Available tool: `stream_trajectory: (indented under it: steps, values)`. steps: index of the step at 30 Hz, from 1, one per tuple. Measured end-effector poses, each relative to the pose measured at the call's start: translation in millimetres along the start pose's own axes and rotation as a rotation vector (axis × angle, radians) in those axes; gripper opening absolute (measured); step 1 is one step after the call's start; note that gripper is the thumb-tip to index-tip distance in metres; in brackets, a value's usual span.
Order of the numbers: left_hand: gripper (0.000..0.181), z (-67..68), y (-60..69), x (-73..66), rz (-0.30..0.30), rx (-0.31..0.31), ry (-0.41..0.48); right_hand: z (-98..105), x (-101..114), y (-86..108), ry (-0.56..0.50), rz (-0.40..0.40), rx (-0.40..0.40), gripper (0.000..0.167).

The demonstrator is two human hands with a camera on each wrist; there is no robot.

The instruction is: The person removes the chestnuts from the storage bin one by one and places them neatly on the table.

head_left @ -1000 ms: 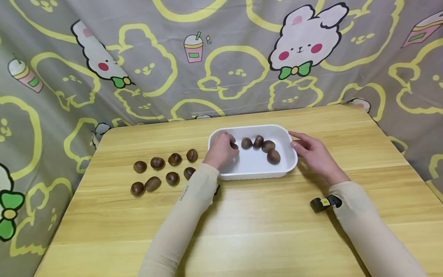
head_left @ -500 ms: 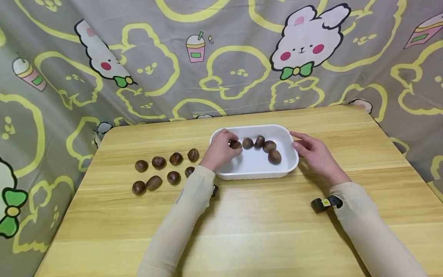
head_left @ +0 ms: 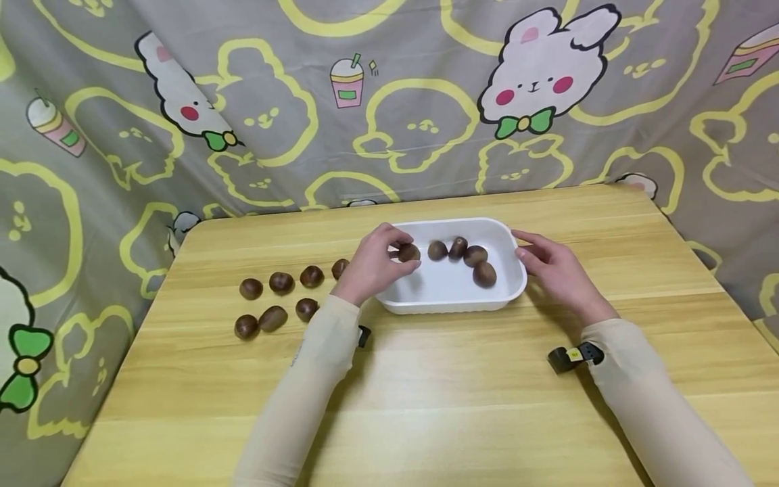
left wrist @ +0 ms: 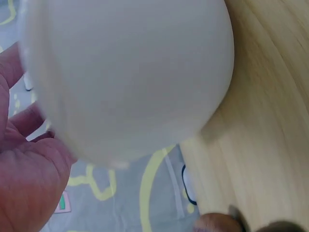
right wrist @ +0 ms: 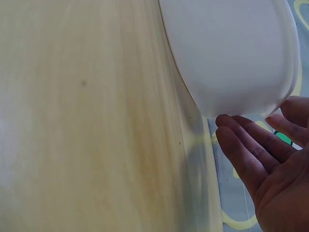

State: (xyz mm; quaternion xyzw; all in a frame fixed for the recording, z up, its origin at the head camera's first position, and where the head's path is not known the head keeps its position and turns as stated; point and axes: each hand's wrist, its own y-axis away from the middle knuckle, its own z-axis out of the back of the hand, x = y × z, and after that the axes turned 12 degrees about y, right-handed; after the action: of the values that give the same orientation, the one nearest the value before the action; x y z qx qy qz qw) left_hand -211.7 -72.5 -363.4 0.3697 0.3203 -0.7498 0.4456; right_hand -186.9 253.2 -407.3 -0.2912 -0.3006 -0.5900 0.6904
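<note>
In the head view my left hand point(head_left: 376, 262) reaches over the left end of a white tray point(head_left: 447, 306). Its thumb and fingers pinch a brown chestnut point(head_left: 409, 253). Several other chestnuts point(head_left: 484, 274) lie in the tray, towards its middle and right. My right hand point(head_left: 556, 274) is at the tray's right end, the thumb by the rim. The right wrist view has its fingers point(right wrist: 244, 162) nearly straight against the tray's outer wall point(right wrist: 231, 53). The tray wall point(left wrist: 135, 82) hides the held chestnut in the left wrist view.
On the wooden table point(head_left: 462, 399), left of the tray, several chestnuts point(head_left: 273, 318) lie in two rows, partly covered by my left arm point(head_left: 310, 379). A patterned curtain point(head_left: 420, 169) hangs along the table's back edge.
My left hand has shifted left and slightly up within the tray, and the chestnut between its fingers has moved left with it. The right hand keeps its place at the tray's end.
</note>
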Motion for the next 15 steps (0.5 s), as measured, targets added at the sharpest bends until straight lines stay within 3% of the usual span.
stream_trajectory:
  steps: [5,15]
  values:
    - [0.03,12.4,12.1,-2.2,-0.053,0.014,0.085,-0.1,-1.8,-0.2,0.009,-0.004,-0.005,0.049]
    - [0.033,47.1,36.9,-1.8,-0.078,-0.011,0.077,0.2,0.3,-0.2,0.013,-0.004,-0.003,0.048]
